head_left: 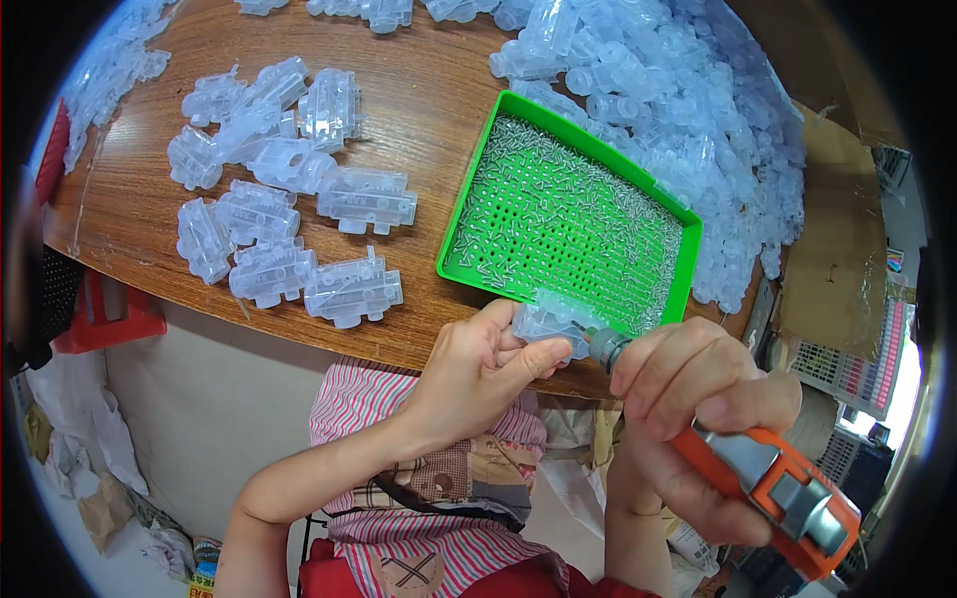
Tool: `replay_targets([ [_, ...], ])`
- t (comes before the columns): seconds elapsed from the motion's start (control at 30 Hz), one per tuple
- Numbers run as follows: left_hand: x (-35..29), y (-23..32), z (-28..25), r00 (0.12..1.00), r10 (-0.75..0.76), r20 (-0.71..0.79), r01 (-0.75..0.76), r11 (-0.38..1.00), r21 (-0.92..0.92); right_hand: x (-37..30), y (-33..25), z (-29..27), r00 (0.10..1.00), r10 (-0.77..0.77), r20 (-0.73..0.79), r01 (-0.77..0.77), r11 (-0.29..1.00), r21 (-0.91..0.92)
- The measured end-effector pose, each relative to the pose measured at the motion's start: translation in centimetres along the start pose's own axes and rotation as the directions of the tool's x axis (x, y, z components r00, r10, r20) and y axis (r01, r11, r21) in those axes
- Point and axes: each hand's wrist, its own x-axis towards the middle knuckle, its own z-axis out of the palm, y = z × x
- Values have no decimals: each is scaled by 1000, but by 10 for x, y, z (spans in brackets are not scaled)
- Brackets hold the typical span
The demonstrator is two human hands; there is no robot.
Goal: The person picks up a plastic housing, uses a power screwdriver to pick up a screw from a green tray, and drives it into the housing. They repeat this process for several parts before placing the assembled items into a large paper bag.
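Observation:
Between its thumb and fingers, my left hand (488,364) grips a clear plastic casing (550,321) at the table's near edge. My right hand (703,404) is wrapped round an orange and silver power screwdriver (773,478). The screwdriver's tip meets the casing's right side, by my left thumb; a screw there is too small to make out. Just beyond the casing lies a green perforated tray (449,244) with many small silver screws (528,164) spread in it.
Clear plastic casings (274,269) lie in a loose group on the left of the wooden table (419,110). A big heap of similar clear parts (688,130) fills the far right, against cardboard (832,229). A red stool (110,319) stands at the lower left.

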Motion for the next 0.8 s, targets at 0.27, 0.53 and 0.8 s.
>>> replay_targets([
  [0.27,2,-8,2,995,102,-12,-101,994,35,3,5,-4,982,-29,186,31,1000,-7],
  [0.53,4,-12,-5,992,126,-24,-123,986,109,6,7,2,989,19,144,-16,1000,-26],
  [0.8,-17,32,-9,994,-64,90,65,998,-6,39,-11,-21,946,182,-269,-125,968,216],
])
